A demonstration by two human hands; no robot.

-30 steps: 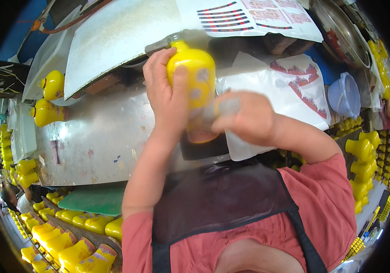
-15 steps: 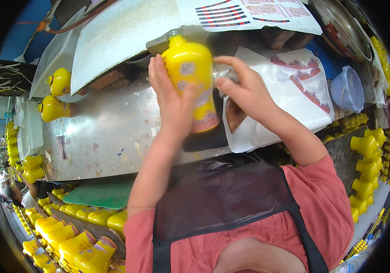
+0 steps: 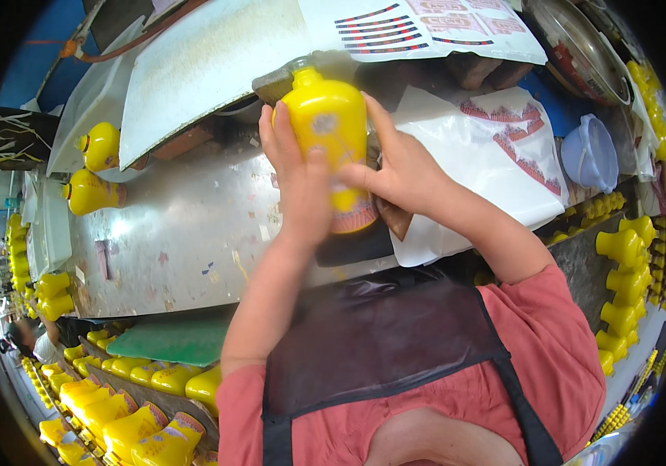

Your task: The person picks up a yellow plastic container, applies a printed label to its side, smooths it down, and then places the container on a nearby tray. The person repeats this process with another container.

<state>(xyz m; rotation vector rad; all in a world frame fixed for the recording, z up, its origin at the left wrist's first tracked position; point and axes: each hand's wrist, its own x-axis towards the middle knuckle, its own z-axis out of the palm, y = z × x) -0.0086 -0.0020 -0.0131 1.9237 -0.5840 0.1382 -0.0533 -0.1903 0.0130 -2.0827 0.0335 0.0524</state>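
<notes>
Yellow bottle (image 3: pixel 334 136) held up over the steel table (image 3: pixel 185 241), both hands on it.
Left hand (image 3: pixel 302 182) grips its body, right hand (image 3: pixel 395 167) presses its side (probably glossy, rigid, light); best held round the belly.

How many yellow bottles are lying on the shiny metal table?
2. One bottle lies at the table's far left edge, another just below it. More may hide behind the hands.
</notes>
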